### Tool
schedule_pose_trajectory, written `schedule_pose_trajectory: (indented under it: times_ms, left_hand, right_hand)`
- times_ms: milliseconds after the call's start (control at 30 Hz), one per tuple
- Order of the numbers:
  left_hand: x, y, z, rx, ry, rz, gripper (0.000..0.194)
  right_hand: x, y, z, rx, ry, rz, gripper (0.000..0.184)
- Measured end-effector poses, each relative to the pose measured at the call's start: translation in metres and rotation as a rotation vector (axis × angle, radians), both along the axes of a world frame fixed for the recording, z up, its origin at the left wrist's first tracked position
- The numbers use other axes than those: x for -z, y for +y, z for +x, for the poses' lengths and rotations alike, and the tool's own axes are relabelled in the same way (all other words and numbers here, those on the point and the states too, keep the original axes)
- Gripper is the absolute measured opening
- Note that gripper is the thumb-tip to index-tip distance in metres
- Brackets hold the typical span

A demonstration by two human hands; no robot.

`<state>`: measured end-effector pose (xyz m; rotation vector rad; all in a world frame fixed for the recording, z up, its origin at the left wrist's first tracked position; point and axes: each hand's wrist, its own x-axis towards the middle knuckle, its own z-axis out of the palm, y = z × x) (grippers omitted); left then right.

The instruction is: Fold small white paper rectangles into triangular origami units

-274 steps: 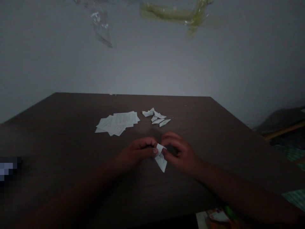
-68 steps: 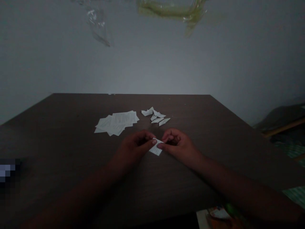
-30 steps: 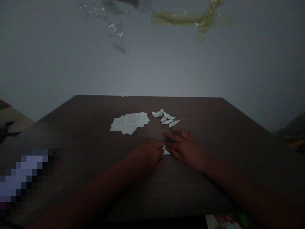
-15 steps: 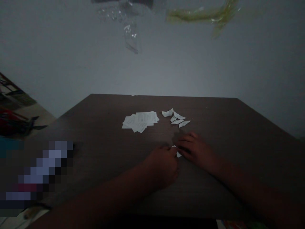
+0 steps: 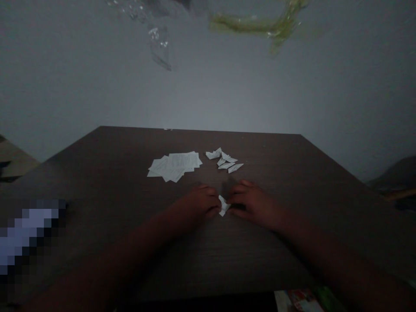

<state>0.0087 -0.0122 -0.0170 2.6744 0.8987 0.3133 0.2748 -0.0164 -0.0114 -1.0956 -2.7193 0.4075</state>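
A small folded piece of paper [image 5: 223, 206] lies between my two hands near the middle of the table. My left hand [image 5: 203, 203] grips its left side with bent fingers. From the right, my right hand [image 5: 247, 200] pinches the other side, thumb low and fingers above. Beyond my hands lies a spread stack of printed paper sheets [image 5: 175, 165]. To the right of that stack sit several folded paper pieces [image 5: 225, 160] in a loose heap. The dim light hides the exact fingertip contact.
The dark wooden table [image 5: 130, 143] stands against a grey wall [image 5: 208, 95]. Clear plastic [image 5: 160, 47] and yellow tape [image 5: 247, 24] are on the wall. A blurred-out flat object [image 5: 29, 229] lies at the left. Colourful items [image 5: 305, 300] show below the front edge.
My left hand has turned and drawn back from over the paper, so more of the folded piece shows. The whole view has shifted, moving the table leftward in the picture.
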Motion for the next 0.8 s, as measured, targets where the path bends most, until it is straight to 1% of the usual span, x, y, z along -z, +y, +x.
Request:
schedule_pose_trajectory:
  times_ms: [100, 200, 267, 333, 467, 533, 667, 800]
  left_hand:
    - [0.003, 0.003, -0.001, -0.049, -0.094, -0.065, 0.024]
    - [0.006, 0.005, -0.001, -0.092, -0.192, -0.090, 0.023]
    - [0.007, 0.005, -0.002, -0.135, -0.261, -0.103, 0.019]
    - [0.006, 0.007, -0.003, -0.219, -0.310, -0.137, 0.021]
    - [0.001, 0.009, -0.002, -0.352, -0.376, -0.274, 0.015]
    - [-0.002, 0.009, -0.001, -0.393, -0.447, -0.294, 0.013]
    - [-0.010, 0.004, 0.003, -0.440, -0.549, -0.281, 0.016]
    - [-0.019, -0.004, 0.005, -0.449, -0.630, -0.304, 0.017]
  right_hand:
    - [0.008, 0.004, -0.001, -0.034, 0.113, -0.007, 0.006]
    - [0.019, 0.007, -0.001, -0.051, 0.277, -0.018, 0.014]
    - [0.023, 0.008, -0.001, -0.024, 0.378, -0.025, 0.016]
    - [0.024, 0.008, -0.001, 0.020, 0.450, -0.015, 0.016]
    - [0.020, 0.006, -0.004, 0.104, 0.590, 0.020, 0.017]
    - [0.019, 0.004, -0.006, 0.163, 0.661, -0.027, 0.015]
    - [0.020, 0.001, -0.012, 0.299, 0.820, -0.230, 0.018]
    - [0.017, -0.001, -0.016, 0.330, 0.994, -0.383, 0.027]
